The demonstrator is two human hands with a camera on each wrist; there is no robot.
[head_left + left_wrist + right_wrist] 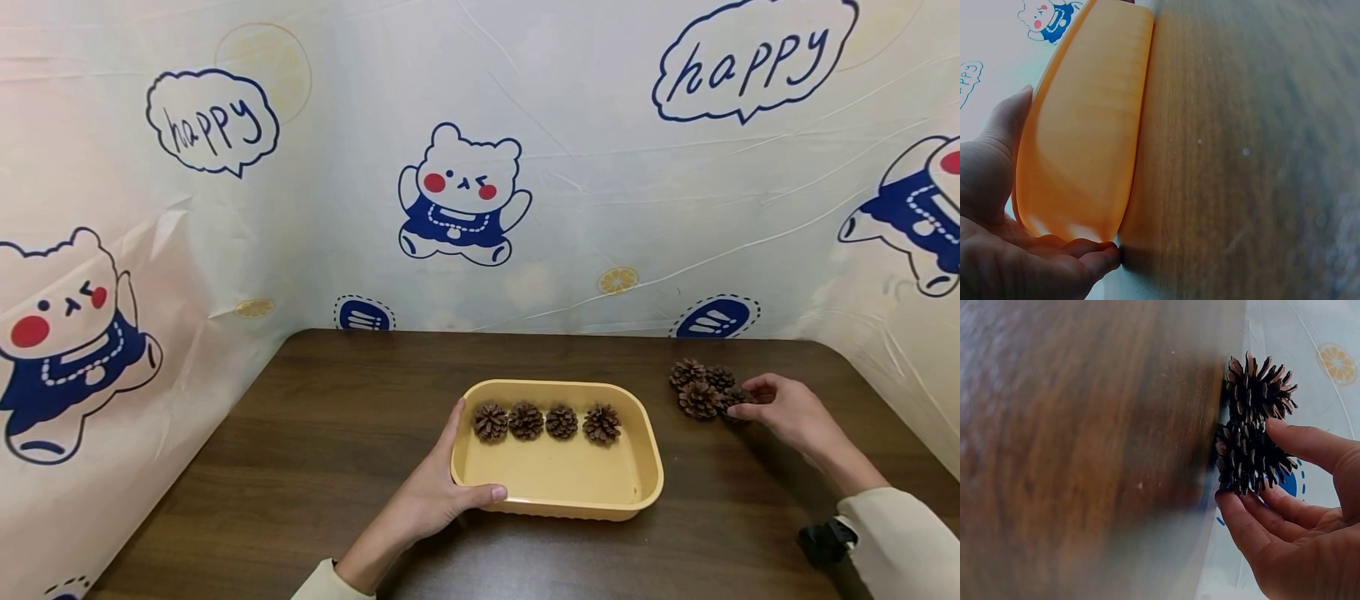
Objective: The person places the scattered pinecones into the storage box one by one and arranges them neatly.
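Observation:
A yellow plastic tray (555, 479) stands on the table with several pine cones (526, 421) in a row along its far side. My left hand (431, 500) holds its left end, thumb on the near rim and fingers along the side. In the left wrist view, the hand (1029, 244) cups the end of the tray (1091, 125). At the right, my right hand (791, 412) has thumb and fingers around a pine cone (735, 402) at the edge of a small cluster (699, 400). The right wrist view shows this pine cone (1247, 459) between thumb and fingers, another (1260, 390) beyond it.
The dark brown wooden table (315, 450) carries the tray and the cluster. A pale cloth (570, 208) printed with bears and the word "happy" hangs behind and at both sides. A black strap (825, 542) sits at the right sleeve.

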